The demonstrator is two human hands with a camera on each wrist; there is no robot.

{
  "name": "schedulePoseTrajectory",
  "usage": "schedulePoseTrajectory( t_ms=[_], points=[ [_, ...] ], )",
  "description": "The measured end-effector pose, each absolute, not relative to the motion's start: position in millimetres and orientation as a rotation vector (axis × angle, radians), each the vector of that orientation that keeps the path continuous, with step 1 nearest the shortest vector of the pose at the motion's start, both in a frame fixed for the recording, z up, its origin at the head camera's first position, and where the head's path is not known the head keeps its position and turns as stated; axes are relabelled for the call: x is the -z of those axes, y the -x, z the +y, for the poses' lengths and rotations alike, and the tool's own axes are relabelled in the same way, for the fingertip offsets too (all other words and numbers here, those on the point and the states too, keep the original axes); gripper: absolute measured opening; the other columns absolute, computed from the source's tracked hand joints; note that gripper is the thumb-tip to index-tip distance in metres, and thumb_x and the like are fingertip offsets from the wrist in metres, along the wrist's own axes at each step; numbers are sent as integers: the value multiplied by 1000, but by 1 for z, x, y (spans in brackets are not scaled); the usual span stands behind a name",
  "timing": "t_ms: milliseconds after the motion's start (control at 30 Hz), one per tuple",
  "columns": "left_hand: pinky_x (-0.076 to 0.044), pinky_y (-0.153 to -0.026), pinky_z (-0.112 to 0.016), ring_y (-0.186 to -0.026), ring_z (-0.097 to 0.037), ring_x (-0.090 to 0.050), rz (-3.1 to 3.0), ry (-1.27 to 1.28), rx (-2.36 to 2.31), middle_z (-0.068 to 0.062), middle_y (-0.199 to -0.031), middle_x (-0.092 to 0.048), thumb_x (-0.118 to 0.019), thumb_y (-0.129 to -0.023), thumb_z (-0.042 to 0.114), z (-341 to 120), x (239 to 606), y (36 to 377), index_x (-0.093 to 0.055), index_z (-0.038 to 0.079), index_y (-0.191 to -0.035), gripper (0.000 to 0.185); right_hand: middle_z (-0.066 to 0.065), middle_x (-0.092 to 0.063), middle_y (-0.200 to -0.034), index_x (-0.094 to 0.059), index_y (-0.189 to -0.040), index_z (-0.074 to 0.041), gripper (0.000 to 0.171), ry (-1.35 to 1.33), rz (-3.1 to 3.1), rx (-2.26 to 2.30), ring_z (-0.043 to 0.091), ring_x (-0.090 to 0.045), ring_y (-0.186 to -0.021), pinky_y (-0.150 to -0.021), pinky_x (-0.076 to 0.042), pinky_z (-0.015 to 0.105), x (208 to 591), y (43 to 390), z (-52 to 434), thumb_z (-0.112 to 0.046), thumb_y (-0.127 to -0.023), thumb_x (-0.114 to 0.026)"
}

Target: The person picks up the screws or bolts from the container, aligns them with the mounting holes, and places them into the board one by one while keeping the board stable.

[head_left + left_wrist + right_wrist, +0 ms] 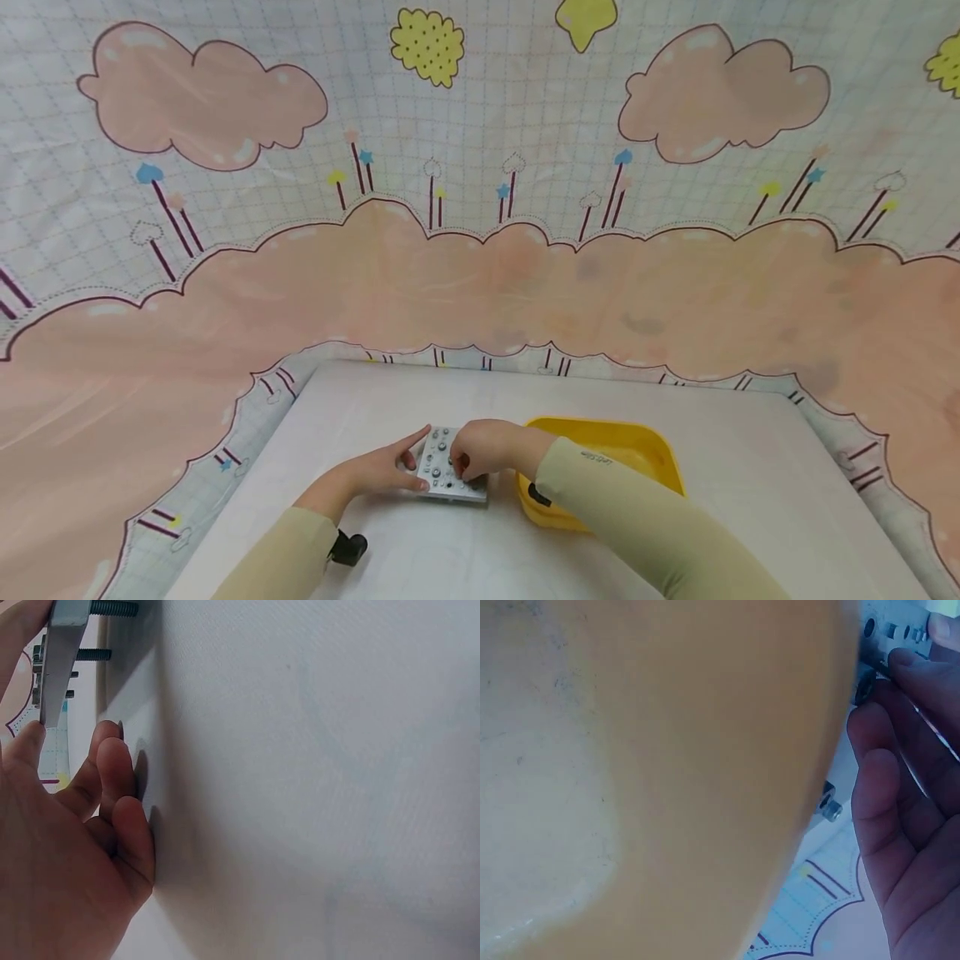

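A silver metal plate (459, 495) with bolts and holes of several sizes lies on the white table. My left hand (375, 472) holds its left side, index finger at the far corner and thumb near the front. In the left wrist view, threaded bolts (112, 608) stick out beneath the plate, and the other fingers of that hand curl below it. My right hand (486, 448) is over the plate's right part, thumb and fingers pinching a small dark bolt (865, 688) at its face. The fingers partly hide that bolt.
A yellow plastic bin (660, 467) stands right of the plate, under my right forearm. Its wall fills much of the right wrist view. A patterned curtain (480, 292) hangs behind the white table (750, 467).
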State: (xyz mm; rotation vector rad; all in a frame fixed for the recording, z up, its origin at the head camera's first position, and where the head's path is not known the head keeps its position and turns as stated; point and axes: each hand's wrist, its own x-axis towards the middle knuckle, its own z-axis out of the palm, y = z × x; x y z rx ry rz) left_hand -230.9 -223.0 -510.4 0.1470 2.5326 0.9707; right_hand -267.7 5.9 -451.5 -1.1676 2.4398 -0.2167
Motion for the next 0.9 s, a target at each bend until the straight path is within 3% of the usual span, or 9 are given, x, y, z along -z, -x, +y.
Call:
schedulePoseTrajectory(
  t_ms=[400, 667, 900],
  points=[
    [-35, -83, -42, -94, -20, -47, 2501, -204, -1010, -3, -102, -50, -84, -78, 39, -221, 513, 239, -24, 25, -159, 102, -13, -60, -83, -74, -95, -28, 8, 1155, 2433, 295, 7, -54, -81, -78, -46, 23, 453, 273, 15, -22, -90, -75],
    [-40, -76, -37, -87, -19, -50, 2534, -163, -1062, -3, -105, -54, -73, -87, 44, -223, 521, 239, -28, 21, -158, 87, -16, -61, -83, -73, -101, -29, 9, 1158, 2502, 482, 6, -54, -78, -71, -46, 23, 447, 279, 36, -31, -92, -71],
    [-46, -86, -46, -101, -22, -56, 2700, -99, -1122, -6, -117, -59, -64, -95, 43, -220, 514, 221, -39, 13, -153, 70, -13, -65, -101, -72, -115, -21, 25, 1081, 2619, 668, 9, -58, -89, -78, -48, 28, 432, 272, 71, -36, -95, -66]
  ],
)
